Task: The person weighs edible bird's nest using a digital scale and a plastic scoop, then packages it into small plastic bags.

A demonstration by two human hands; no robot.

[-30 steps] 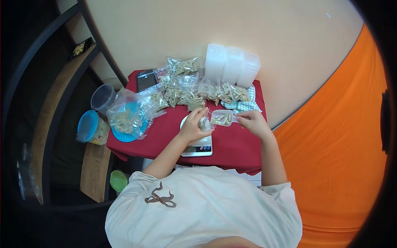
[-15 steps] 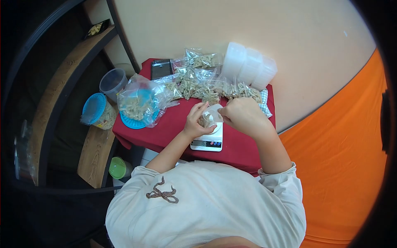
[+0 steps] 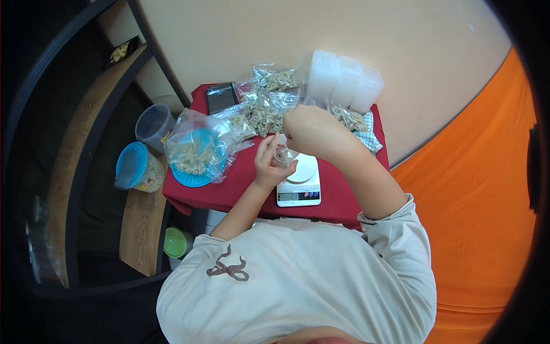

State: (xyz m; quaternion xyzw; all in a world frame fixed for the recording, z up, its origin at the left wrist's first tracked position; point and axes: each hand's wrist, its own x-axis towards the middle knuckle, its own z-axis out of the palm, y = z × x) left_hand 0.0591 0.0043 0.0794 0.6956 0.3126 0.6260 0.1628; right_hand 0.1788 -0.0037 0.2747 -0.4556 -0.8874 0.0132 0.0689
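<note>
The white scale [image 3: 309, 189] sits near the front edge of the worktop [image 3: 246, 192], which is covered in red cloth. At the left rear of the scale, the left hand [image 3: 272, 163] has its fingers and thumb wrapped around a small clear container [image 3: 284, 153]; whether this is a bag or a cup is too small to tell. The right hand [image 3: 305, 129] is above and behind the scale, back of the hand to the camera, its fingers mostly hidden, so I cannot tell what it grips. That hand and its forearm cut across the view and cover part of the worktop and some of the bags behind the scale.

Clear bags of pale pieces [image 3: 263, 117] lie behind the scale and toward its left, with a flat black object [image 3: 220, 98] past them. To the right rear of the scale stand stacks of clear plastic boxes [image 3: 345, 83], and a checked cloth [image 3: 369, 135] lies below them, beside another filled bag [image 3: 348, 118]. Left of the scale, a large clear bag [image 3: 195, 150] rests on a blue plate [image 3: 192, 179]. Farther left are an open clear tub [image 3: 153, 129] and a blue-lidded tub [image 3: 139, 166].
</note>
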